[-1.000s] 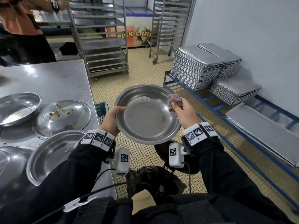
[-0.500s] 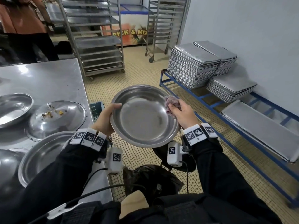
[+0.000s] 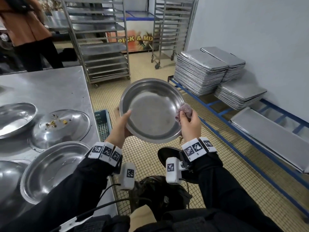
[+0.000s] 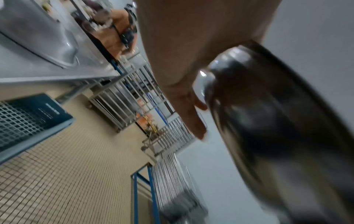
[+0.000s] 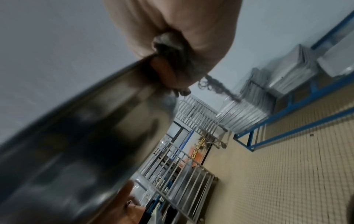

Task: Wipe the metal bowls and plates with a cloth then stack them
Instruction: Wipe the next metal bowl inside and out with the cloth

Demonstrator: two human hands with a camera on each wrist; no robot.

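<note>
The right hand (image 3: 189, 125) pinches a bunched cloth (image 3: 183, 112) against the right rim of a metal bowl (image 3: 151, 111) — fingers curled tight round the cloth. The left hand (image 3: 120, 126) grips the bowl's left rim, thumb inside. The bowl is held mid-frame above the tiled floor (image 3: 150, 154). At lower left, other bowls (image 3: 50, 171) sit on a steel table (image 3: 50, 87) — one carries crumbs.

The round shallow steel bowl (image 3: 151, 111) now tilts more steeply toward the camera than a second ago. The right hand (image 3: 189, 124), gripping the crumpled greyish-pink cloth (image 3: 183, 112), sits lower on the bowl's right rim. The left hand (image 3: 121, 124) has its thumb farther over the left rim.
</note>
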